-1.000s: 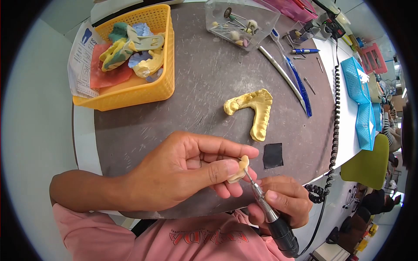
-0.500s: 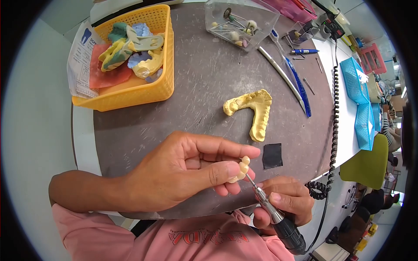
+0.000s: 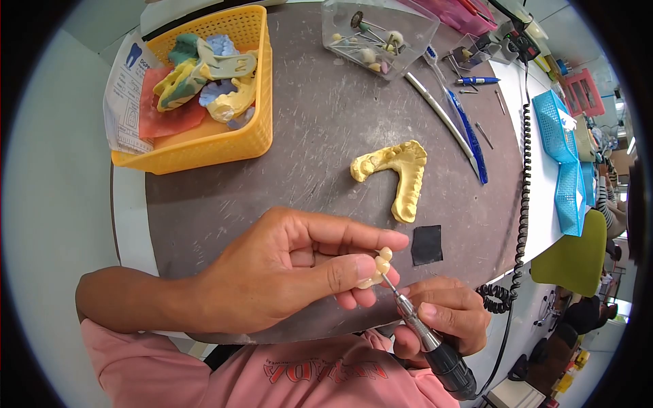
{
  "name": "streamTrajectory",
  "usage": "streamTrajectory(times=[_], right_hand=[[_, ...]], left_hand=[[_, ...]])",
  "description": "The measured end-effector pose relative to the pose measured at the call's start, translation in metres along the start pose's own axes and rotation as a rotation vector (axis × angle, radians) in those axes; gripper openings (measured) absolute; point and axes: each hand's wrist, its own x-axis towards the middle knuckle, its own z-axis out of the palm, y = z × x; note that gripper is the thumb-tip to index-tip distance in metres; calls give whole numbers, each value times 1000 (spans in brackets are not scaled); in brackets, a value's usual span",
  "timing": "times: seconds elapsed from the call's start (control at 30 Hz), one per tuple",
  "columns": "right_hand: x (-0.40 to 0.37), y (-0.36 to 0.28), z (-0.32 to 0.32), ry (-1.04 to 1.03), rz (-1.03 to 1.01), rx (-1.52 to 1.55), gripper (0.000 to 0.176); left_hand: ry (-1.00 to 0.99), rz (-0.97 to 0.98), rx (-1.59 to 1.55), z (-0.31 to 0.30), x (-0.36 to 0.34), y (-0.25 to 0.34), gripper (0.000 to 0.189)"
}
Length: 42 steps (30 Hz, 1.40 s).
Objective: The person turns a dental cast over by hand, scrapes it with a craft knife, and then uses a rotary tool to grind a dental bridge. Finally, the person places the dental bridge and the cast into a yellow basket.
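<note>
Between the thumb and fingers of my left hand point(image 3: 299, 262) is a small tooth-coloured dental bridge point(image 3: 383, 262), partly covered by the thumb. My right hand point(image 3: 449, 313) grips a dental handpiece point(image 3: 425, 333) with a metal nose and black body, angled up to the left. Its thin bur point(image 3: 389, 281) meets the bridge at its lower right side. Beyond the hands, a yellow plaster dental cast point(image 3: 405, 178) lies on the dark work surface. A small black square point(image 3: 427, 245) lies just right of my left fingertips.
A yellow basket point(image 3: 262, 102) at upper left holds impressions and a paper form. At the top, a clear tray point(image 3: 333, 47) contains polishing bits. A white stick-like tool point(image 3: 442, 122), toothbrush point(image 3: 469, 139) and pen point(image 3: 478, 80) lie at right, near the coiled cord point(image 3: 525, 177).
Both hands stay nearly in place, with the bur still at the bridge. The bur's tip has shifted very slightly on the bridge, and the whole view has moved a touch.
</note>
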Motion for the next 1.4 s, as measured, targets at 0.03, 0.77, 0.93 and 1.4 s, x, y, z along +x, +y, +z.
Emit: streamTrajectory(times=[0.03, 0.77, 0.93, 1.4], right_hand=[[0, 0, 0, -11, -6, -4, 34], [-1, 3, -5, -6, -7, 39, 35], [-11, 4, 0, 128, 39, 4, 45], [35, -3, 13, 108, 715, 333, 54]], left_hand=[[0, -1, 2, 0, 0, 0, 38], [-2, -16, 41, 1, 0, 3, 38], [67, 1, 1, 7, 0, 4, 33], [54, 99, -21, 10, -1, -3, 25]])
